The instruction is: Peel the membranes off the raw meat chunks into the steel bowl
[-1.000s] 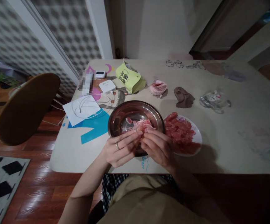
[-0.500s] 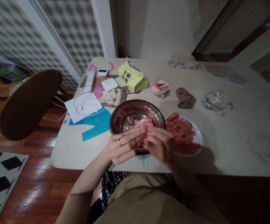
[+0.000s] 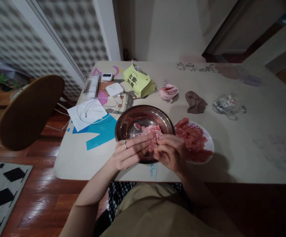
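Observation:
Both my hands meet over the near side of a shiny metal bowl [image 3: 123, 120]. A piece of raw meat [image 3: 153, 143] is gripped between them. My left hand [image 3: 130, 153], with a ring on one finger, presses its fingertips on the meat from the left. From the right, my right hand [image 3: 170, 153] pinches the meat's edge with curled fingers. More pale, fatty meat scraps [image 3: 143, 131] lie in the bowl, partly hidden by my hands. Right of the bowl a white plate [image 3: 209, 140] carries a heap of red meat pieces [image 3: 192, 138].
Behind the bowl are a yellow-green bag [image 3: 139, 80], a pink crumpled bundle [image 3: 168, 92], a brown cloth [image 3: 195, 102] and a clear plastic bundle [image 3: 228, 106]. White paper [image 3: 87, 113], a cable and a white box [image 3: 114, 89] lie left. A chair [image 3: 30, 112] stands beside the table.
My fingers have shifted slightly, and more of the meat shows between my hands. The whole view has moved a little; the other things stay in place.

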`<state>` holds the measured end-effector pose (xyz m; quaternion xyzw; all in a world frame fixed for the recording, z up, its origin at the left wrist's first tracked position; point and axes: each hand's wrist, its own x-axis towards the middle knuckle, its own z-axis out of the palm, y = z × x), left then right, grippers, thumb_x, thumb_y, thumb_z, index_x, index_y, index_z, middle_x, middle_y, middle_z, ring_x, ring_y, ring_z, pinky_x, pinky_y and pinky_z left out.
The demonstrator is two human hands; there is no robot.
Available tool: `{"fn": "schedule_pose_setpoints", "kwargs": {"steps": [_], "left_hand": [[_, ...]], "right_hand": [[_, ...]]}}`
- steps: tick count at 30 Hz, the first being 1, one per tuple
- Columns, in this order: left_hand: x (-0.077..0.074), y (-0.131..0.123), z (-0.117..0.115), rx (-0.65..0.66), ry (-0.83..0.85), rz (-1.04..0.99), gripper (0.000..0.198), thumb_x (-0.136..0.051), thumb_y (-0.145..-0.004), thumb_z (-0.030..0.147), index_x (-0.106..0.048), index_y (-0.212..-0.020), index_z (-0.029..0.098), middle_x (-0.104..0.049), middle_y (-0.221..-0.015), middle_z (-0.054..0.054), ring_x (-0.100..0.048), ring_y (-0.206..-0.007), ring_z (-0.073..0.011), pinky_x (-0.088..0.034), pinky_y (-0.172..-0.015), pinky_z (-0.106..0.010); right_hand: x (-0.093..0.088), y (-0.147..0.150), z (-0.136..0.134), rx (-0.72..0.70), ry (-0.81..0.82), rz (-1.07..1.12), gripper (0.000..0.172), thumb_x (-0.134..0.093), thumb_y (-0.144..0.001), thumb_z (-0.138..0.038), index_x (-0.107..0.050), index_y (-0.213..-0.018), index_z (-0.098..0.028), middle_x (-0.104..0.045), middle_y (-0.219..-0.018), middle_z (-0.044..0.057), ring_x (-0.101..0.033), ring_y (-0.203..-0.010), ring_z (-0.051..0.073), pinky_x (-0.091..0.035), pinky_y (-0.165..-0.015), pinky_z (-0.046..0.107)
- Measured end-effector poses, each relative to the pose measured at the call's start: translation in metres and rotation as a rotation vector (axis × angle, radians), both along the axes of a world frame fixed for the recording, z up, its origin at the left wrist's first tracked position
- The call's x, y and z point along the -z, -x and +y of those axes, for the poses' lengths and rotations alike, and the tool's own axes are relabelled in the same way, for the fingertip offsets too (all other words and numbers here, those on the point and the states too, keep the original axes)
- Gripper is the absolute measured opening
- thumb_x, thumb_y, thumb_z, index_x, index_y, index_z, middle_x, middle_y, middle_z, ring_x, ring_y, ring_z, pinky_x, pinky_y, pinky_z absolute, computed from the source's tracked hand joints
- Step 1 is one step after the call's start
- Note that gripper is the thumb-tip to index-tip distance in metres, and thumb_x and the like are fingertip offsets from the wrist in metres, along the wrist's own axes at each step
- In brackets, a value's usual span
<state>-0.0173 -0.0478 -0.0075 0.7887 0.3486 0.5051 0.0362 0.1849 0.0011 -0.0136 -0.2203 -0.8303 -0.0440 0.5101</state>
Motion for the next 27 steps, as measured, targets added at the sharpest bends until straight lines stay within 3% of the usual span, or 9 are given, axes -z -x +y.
{"fn": "schedule_pose_setpoints", "kwargs": {"steps": [3, 6, 11, 15, 22, 27], "left_hand": [[0.005, -0.001, 0.003, 0.037, -0.087, 0.027, 0.041, -0.064, -0.095, 0.005, -0.062, -0.135, 0.014, -0.075, -0.125, -0.009, -0.067, -0.127, -0.0184, -0.065, -0.098, -0.024], [0.008, -0.003, 0.004, 0.027, -0.027, -0.065, 0.047, -0.063, -0.095, 0.005, -0.06, -0.139, 0.02, -0.072, -0.132, -0.007, -0.071, -0.12, -0.0171, -0.066, -0.094, -0.023], [0.002, -0.002, 0.003, 0.053, 0.055, -0.11, 0.046, -0.061, -0.097, 0.006, -0.06, -0.14, 0.022, -0.071, -0.134, -0.007, -0.072, -0.119, -0.0171, -0.066, -0.095, -0.025], [-0.001, 0.003, 0.009, 0.137, 0.013, -0.045, 0.04, -0.058, -0.1, 0.008, -0.058, -0.139, 0.017, -0.065, -0.142, -0.01, -0.067, -0.127, -0.0163, -0.063, -0.101, -0.025], [-0.003, 0.007, 0.02, 0.158, -0.161, 0.067, 0.016, -0.061, -0.097, 0.005, -0.068, -0.109, 0.012, -0.077, -0.118, -0.01, -0.067, -0.126, -0.0223, -0.067, -0.096, -0.03], [-0.011, 0.005, 0.016, 0.19, -0.061, 0.089, 0.022, -0.06, -0.098, 0.008, -0.067, -0.118, 0.013, -0.077, -0.117, -0.01, -0.068, -0.126, -0.0224, -0.067, -0.096, -0.034]], "right_hand": [[-0.001, 0.0, 0.001, 0.005, -0.007, 0.007, 0.006, -0.057, -0.099, -0.022, -0.061, -0.097, -0.027, -0.063, -0.092, 0.001, -0.067, -0.09, 0.016, -0.062, -0.08, 0.033], [-0.003, 0.0, 0.002, -0.009, -0.001, 0.022, 0.006, -0.057, -0.099, -0.022, -0.061, -0.098, -0.027, -0.063, -0.094, 0.001, -0.068, -0.093, 0.016, -0.063, -0.083, 0.033], [-0.002, -0.001, 0.003, -0.034, 0.02, 0.033, 0.015, -0.062, -0.098, -0.025, -0.065, -0.113, -0.025, -0.066, -0.102, 0.003, -0.067, -0.102, 0.019, -0.063, -0.091, 0.038], [-0.003, -0.002, 0.002, -0.023, 0.021, 0.016, 0.02, -0.066, -0.098, -0.028, -0.067, -0.118, -0.025, -0.069, -0.104, 0.003, -0.065, -0.106, 0.019, -0.059, -0.097, 0.038], [-0.014, -0.005, 0.004, -0.092, 0.174, 0.028, 0.01, -0.069, -0.095, -0.024, -0.071, -0.103, -0.03, -0.073, -0.095, -0.002, -0.067, -0.101, 0.019, -0.057, -0.093, 0.039], [-0.018, -0.006, 0.007, -0.195, 0.287, 0.079, 0.012, -0.068, -0.095, -0.018, -0.072, -0.096, -0.029, -0.073, -0.091, -0.002, -0.066, -0.095, 0.018, -0.055, -0.09, 0.042]]}}
